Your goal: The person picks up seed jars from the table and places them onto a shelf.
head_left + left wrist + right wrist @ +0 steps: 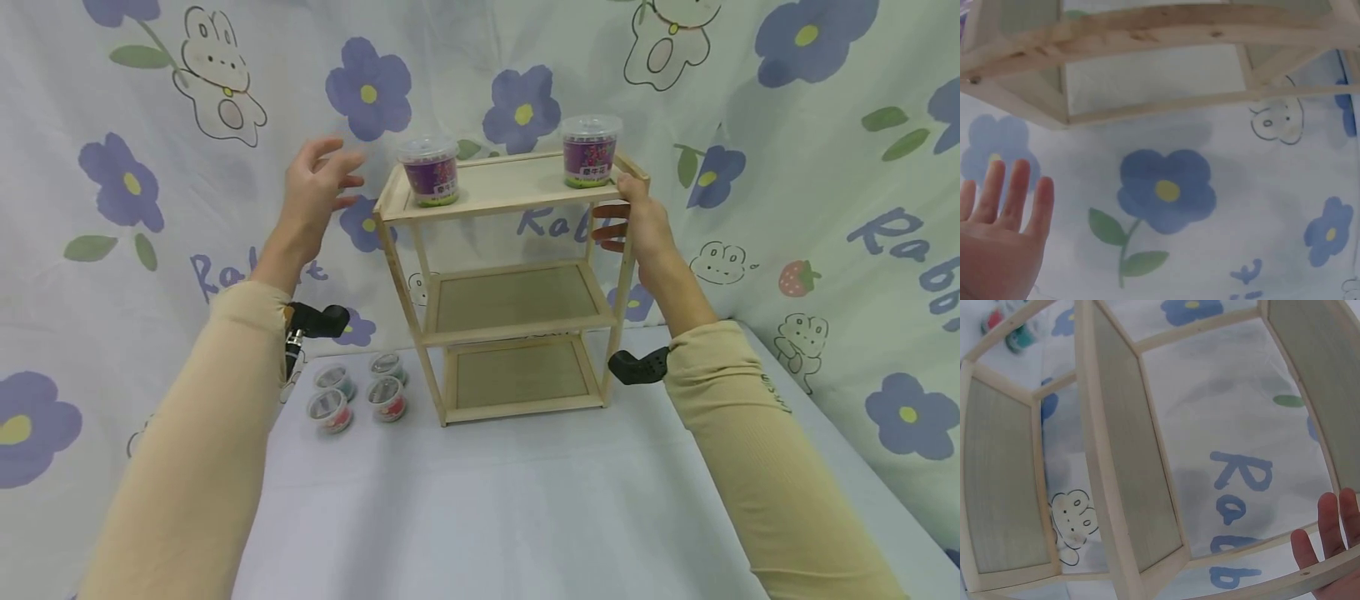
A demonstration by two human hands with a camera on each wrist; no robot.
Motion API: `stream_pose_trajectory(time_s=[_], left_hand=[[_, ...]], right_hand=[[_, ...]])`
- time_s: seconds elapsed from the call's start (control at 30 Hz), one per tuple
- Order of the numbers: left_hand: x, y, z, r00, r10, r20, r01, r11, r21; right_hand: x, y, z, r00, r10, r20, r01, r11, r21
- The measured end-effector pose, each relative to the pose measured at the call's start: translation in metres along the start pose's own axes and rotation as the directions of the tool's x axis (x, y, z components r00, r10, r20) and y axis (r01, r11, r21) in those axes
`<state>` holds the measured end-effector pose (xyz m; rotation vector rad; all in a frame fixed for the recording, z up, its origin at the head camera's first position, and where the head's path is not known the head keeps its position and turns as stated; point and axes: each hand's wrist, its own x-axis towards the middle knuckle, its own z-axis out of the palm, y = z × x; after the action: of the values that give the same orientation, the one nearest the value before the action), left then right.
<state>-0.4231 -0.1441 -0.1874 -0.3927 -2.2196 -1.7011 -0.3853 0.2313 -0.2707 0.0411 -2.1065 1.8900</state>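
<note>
Clearly, left hand [317, 187] raised upper left, fingers released, right hand [647, 223] grasping wooden shelf [517, 300], purple-labelled lidded tubs [589, 158] on top

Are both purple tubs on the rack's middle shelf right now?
No, the head view shows both purple tubs standing on the top shelf, one toward each end.

A shelf [517, 298] stands on the table [510, 500], with a curtain [465, 42] behind it. On its top board [510, 175], the left tub [431, 174] sits near the left end and the right tub [588, 153] near the right. Four cups [388, 402] are grouped two by two on the table, left of the shelf. The left hand [318, 185] is left of the left tub, apart from it; the right hand [641, 221] is at the board's right end.
</note>
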Motion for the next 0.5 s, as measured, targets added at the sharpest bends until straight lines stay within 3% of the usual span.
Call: stream_pose_trajectory(time_s=[0.3,0.5], left_hand=[[-0.013,-0.055,-0.020,0.998,-0.059,-0.037,0.061,0.997,0.041],[-0.027,-0.100,-0.028,0.986,-0.156,-0.062,0.159,0.986,0.057]], right_hand=[[0.001,0.001,0.000,1.000,0.000,-0.004,0.000,1.000,-0.001],[0.001,0.000,0.001,1.000,0.003,-0.002,-0.003,1.000,0.017]])
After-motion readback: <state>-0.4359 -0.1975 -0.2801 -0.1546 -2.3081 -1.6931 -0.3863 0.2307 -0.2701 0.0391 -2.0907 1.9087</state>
